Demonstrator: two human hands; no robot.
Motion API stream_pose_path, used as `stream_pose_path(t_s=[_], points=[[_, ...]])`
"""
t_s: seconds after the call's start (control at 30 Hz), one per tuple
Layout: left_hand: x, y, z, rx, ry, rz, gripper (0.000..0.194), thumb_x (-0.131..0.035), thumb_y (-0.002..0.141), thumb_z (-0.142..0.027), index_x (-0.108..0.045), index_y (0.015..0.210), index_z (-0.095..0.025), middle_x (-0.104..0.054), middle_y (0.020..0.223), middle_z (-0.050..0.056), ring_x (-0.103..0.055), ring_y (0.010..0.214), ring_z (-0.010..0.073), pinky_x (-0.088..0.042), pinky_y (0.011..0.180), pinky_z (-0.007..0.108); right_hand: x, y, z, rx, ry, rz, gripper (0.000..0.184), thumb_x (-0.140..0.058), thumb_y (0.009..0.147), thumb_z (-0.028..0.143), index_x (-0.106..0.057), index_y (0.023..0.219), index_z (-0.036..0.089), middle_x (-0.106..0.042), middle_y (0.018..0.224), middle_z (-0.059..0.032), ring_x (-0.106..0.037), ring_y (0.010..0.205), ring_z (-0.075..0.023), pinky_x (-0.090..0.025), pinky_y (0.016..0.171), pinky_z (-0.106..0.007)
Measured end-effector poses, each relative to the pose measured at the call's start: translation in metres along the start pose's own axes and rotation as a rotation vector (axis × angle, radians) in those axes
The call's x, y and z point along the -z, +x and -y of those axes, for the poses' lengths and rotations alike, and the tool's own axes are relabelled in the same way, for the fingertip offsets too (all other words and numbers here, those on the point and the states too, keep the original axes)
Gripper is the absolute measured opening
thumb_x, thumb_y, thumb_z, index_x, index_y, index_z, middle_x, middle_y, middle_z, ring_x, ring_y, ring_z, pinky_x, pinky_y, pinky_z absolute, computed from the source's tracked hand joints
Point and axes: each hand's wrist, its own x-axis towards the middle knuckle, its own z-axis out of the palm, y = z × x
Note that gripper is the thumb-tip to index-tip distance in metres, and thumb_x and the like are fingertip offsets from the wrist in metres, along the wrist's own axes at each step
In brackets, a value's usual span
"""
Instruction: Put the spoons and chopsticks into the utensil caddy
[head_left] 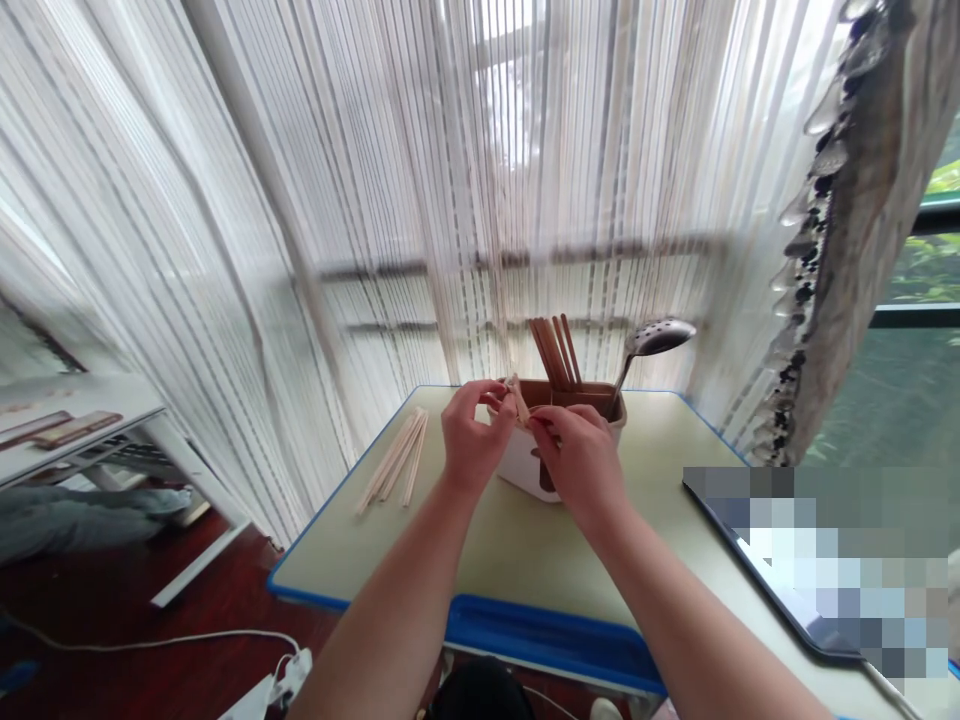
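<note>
A utensil holder (517, 468) with pale sides and a brown rim stands at the middle of the table. Brown chopsticks (556, 352) stand upright in it, and a slotted ladle (660, 336) leans out at its right. Over the holder's left front corner, my left hand (478, 428) is closed on pale wooden chopsticks (520, 400), which are foreshortened, so their number is unclear. My right hand (581, 450) pinches at their near end, in front of the holder. More pale chopsticks (397, 455) lie loosely fanned on the table to the left of my hands.
The table (420, 560) has a blue edge and a blue tray (551, 640) at its front. At right lies a dark-edged tablet (780, 590) with a blurred screen and a cable. A white side table (82, 420) stands left; striped sheer curtains (390, 180) hang behind.
</note>
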Motion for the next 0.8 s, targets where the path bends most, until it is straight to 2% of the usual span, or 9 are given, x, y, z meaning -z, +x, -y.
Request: stream_pose_path(t_s=[0.2,0.43,0.6,0.8], points=[[-0.0011,-0.0016,0.0001,-0.109,0.138,0.003,0.013,-0.061,0.073,-0.031,-0.062,0.072,-0.018,-0.063,0.067,0.001,-0.058,0.064,0.0127,-0.046,0.072,0.029,0.0010,-0.0025,-0.0011,0.081,-0.014,0.032,0.019,-0.052,0.083,0.030,-0.068,0.092,0.024,-0.070,0.086,-0.0038,-0.052,0.089,-0.0215,-0.036,0.082,-0.036],[-0.0010,0.0016,-0.0005,0.020,-0.004,0.031,0.019,-0.053,0.081,-0.029,-0.066,0.090,-0.018,-0.068,0.089,0.004,-0.061,0.075,0.0125,-0.048,0.074,0.026,0.0006,-0.0039,-0.0016,0.047,0.008,-0.009,0.022,-0.050,0.082,0.025,-0.068,0.095,0.022,-0.070,0.090,-0.0035,-0.050,0.092,-0.0220,-0.036,0.085,-0.036],[-0.0039,0.0017,0.0050,0.093,-0.039,0.072,0.021,-0.053,0.080,-0.028,-0.066,0.092,-0.017,-0.068,0.091,0.005,-0.062,0.075,0.0130,-0.048,0.073,0.027,-0.0011,-0.0050,-0.0006,0.069,0.018,0.031,0.023,-0.050,0.082,0.025,-0.067,0.098,0.021,-0.070,0.090,-0.0028,-0.052,0.091,-0.0212,-0.036,0.086,-0.036],[-0.0053,0.0005,0.0061,0.102,-0.024,0.080,0.020,-0.054,0.079,-0.030,-0.066,0.088,-0.016,-0.068,0.086,0.005,-0.062,0.076,0.0141,-0.049,0.072,0.027,-0.0004,-0.0042,-0.0013,0.077,0.037,0.022,0.021,-0.051,0.081,0.024,-0.067,0.093,0.020,-0.069,0.089,-0.0039,-0.052,0.092,-0.0221,-0.036,0.085,-0.036]])
